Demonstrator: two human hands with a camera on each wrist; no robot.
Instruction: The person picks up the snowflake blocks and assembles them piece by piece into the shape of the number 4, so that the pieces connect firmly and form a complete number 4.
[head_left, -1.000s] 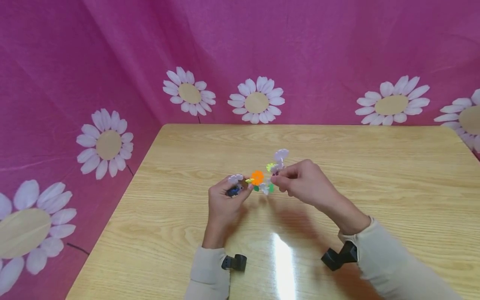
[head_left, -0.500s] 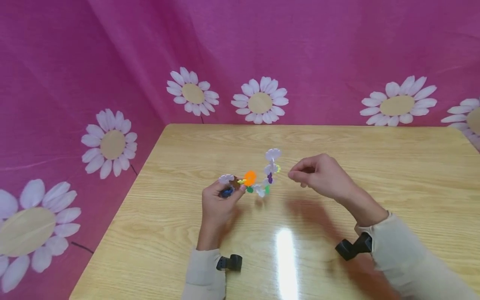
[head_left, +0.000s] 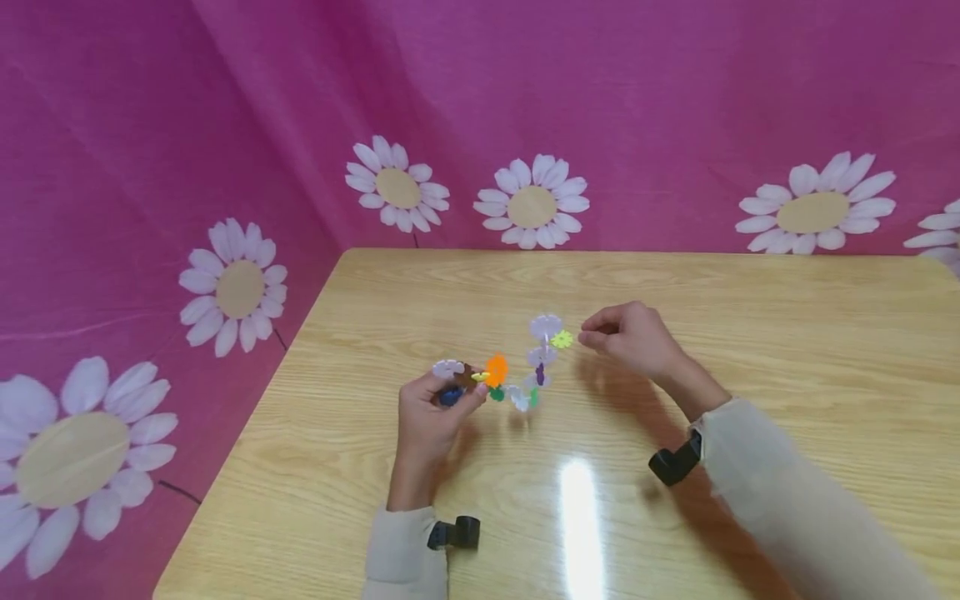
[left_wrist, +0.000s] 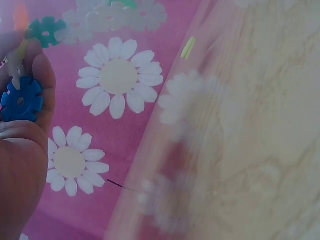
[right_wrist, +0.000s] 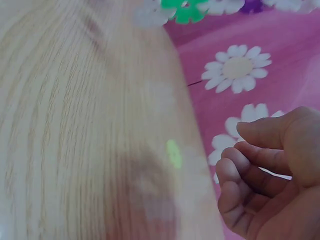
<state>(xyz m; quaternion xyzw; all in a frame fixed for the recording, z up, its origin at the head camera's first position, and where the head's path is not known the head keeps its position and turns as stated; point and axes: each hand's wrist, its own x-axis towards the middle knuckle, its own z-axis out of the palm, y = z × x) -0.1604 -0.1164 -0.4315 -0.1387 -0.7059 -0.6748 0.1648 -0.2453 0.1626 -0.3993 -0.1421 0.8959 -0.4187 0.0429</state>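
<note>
My left hand [head_left: 431, 421] grips one end of a chain of interlocking notched plastic discs. Held within its fingers is a blue disc [left_wrist: 21, 100], close to a brown disc [head_left: 468, 373] and a white disc [head_left: 448, 367]. Outward from the thumb run an orange disc [head_left: 496, 371], a dark green disc [head_left: 497, 393], a light green disc [head_left: 534, 397] and a purple disc [head_left: 540, 373]. A pale white disc [head_left: 546, 327] tops the raised far end. My right hand [head_left: 630, 337] holds nothing, fingers loosely bent, fingertips near a yellow-green disc [right_wrist: 174, 153] lying on the table.
The wood-grain table [head_left: 787, 350] has a glossy surface with a bright reflection near its front. Behind and to the left hangs a pink curtain [head_left: 637, 100] printed with large white daisies. Black wrist cameras [head_left: 453, 533] sit at both sleeves.
My right hand let go of the chain's raised end, drew off to the right, then came toward the yellow-green disc. My left hand, still gripping the chain, shifted slightly left.
</note>
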